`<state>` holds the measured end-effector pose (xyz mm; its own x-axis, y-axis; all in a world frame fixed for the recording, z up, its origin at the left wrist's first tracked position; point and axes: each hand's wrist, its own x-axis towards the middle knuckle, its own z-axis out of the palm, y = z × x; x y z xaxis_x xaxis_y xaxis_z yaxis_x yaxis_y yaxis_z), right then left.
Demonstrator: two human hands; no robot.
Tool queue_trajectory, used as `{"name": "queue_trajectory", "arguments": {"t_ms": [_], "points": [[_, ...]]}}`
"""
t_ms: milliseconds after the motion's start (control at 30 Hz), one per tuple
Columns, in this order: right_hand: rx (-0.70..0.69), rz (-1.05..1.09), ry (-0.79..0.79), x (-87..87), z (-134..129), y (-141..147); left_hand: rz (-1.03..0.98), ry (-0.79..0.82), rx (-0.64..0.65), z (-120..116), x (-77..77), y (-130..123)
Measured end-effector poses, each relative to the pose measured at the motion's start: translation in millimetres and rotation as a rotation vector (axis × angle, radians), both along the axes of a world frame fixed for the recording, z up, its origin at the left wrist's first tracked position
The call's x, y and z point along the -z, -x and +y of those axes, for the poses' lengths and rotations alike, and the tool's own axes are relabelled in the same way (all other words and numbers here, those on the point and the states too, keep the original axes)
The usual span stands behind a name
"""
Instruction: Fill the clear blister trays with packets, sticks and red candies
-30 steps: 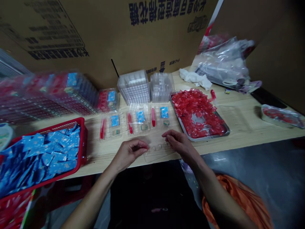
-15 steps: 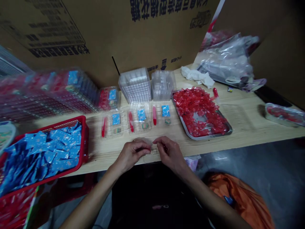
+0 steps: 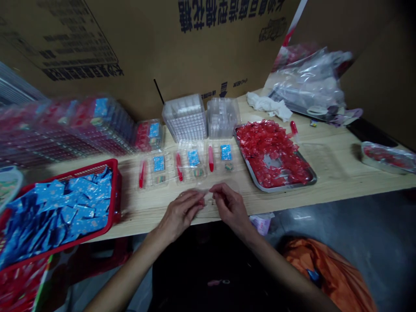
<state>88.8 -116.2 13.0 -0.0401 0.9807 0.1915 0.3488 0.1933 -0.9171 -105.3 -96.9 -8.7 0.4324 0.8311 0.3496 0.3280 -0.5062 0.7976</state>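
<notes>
At the table's front edge, my two hands meet over a clear plastic packing tray (image 3: 209,202). My left hand (image 3: 181,213) pinches its left side, and a bit of red shows beneath the fingertips. The fingers of my right hand (image 3: 230,209) are curled and pinched on its right side. Much of this tray is hidden by the hands. Just beyond lie three clear trays, each with a red pen-like stick (image 3: 211,159), a blue packet (image 3: 226,152) and a small striped block (image 3: 229,167). To the right, a metal tray (image 3: 276,188) holds many red wrapped pieces (image 3: 263,138).
A red basket (image 3: 117,190) of blue packets stands at left. Stacks of filled boxes (image 3: 100,125) and clear plastic trays (image 3: 184,117) line the back, before a large cardboard box (image 3: 146,47). Plastic bags (image 3: 312,82) and a lidded container (image 3: 388,157) lie at right.
My left hand's fingers have stretched further over the clear tray, and a transparent flap now shows behind my right hand. The right hand has barely moved.
</notes>
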Motion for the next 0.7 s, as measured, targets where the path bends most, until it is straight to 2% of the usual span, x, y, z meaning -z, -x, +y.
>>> {"name": "queue_trajectory", "arguments": {"t_ms": [100, 167, 233, 333, 500, 700], "points": [[-0.062, 0.052, 0.053, -3.6, 3.7, -2.3, -0.165, 0.281, -0.144, 2.1, -20.0, -15.4], [-0.108, 0.057, 0.06, -4.6, 6.7, -2.5, -0.288, 0.451, -0.132, 5.8, -29.4, -27.6], [-0.14, 0.051, 0.049, -4.9, 9.6, -2.2, -0.366, 0.481, -0.084, 10.6, -33.5, -37.3], [-0.15, 0.056, 0.041, -6.6, 13.5, -1.2, -0.401, 0.409, -0.062, 15.9, -33.6, -44.4], [-0.199, 0.109, 0.086, -16.1, 17.4, 1.3, -0.423, 0.421, -0.154, 17.3, -32.8, -43.1], [-0.229, 0.12, 0.166, -18.1, 24.2, -1.4, -0.717, 0.773, -0.22, 24.5, -34.7, -32.8]]}}
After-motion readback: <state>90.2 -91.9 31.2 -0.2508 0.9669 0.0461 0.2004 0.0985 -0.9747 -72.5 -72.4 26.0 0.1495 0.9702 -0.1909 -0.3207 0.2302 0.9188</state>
